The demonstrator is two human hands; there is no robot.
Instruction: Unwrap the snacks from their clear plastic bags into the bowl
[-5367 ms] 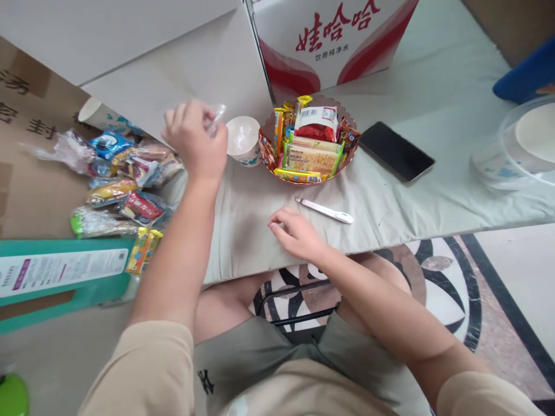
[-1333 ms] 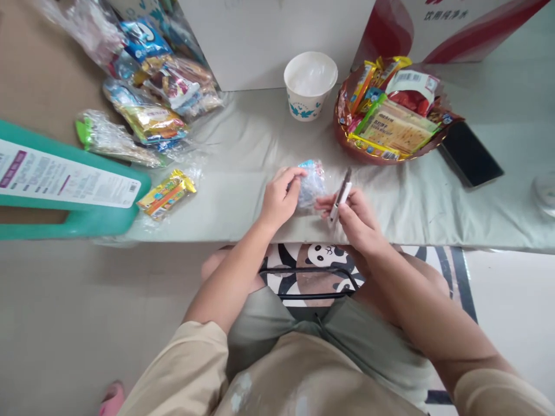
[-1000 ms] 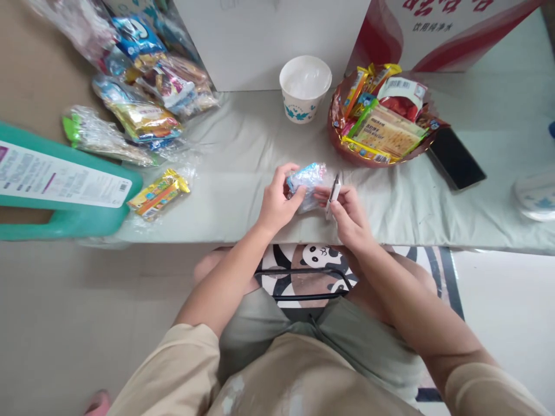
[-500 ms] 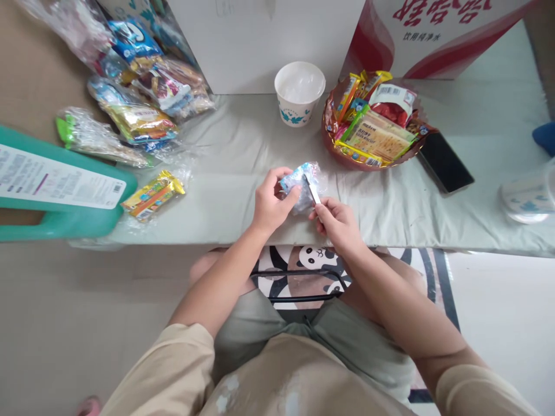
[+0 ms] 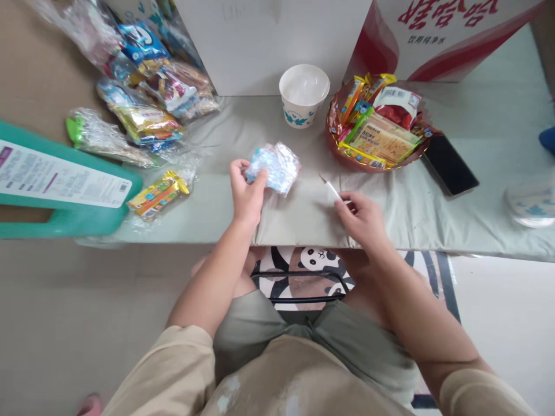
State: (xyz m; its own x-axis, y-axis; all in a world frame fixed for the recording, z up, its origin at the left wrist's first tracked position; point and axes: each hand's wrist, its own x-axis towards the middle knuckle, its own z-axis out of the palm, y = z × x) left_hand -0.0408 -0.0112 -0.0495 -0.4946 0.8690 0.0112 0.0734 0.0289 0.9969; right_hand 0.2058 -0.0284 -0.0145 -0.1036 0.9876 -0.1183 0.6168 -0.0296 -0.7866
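1. Two big things frame the spot: a white-and-red carton (image 5: 433,34) at 1 o'clock and a teal box (image 5: 65,190) at 9 o'clock, both sitting on the pale green table cover (image 5: 281,214).
2. Next down in size, a heap of wrapped snacks (image 5: 147,98) at 10 o'clock, well apart from the hands, with one yellow packet (image 5: 158,193) lying alone nearer the edge.
3. At 1 o'clock there's a brown snack bowl (image 5: 336,147), already stacked full of bars and packets, a black phone (image 5: 451,164) just beside it, and a paper cup (image 5: 303,95) at 12 with what looks like clear plastic inside.
4. Left hand (image 5: 245,193) is pinching a small crinkly packet (image 5: 273,164), clear film with blue print, lifted a bit at dead centre. Can't tell if it's cut open yet; my guess is it's mid-way, since it's not in the bowl.
5. Right hand (image 5: 364,216) is closed around a slim white cutter (image 5: 332,188), tip aimed toward 11 o'clock at the packet but clearly apart from it.
6. Judging by that pile, plenty of packets look left to handle.
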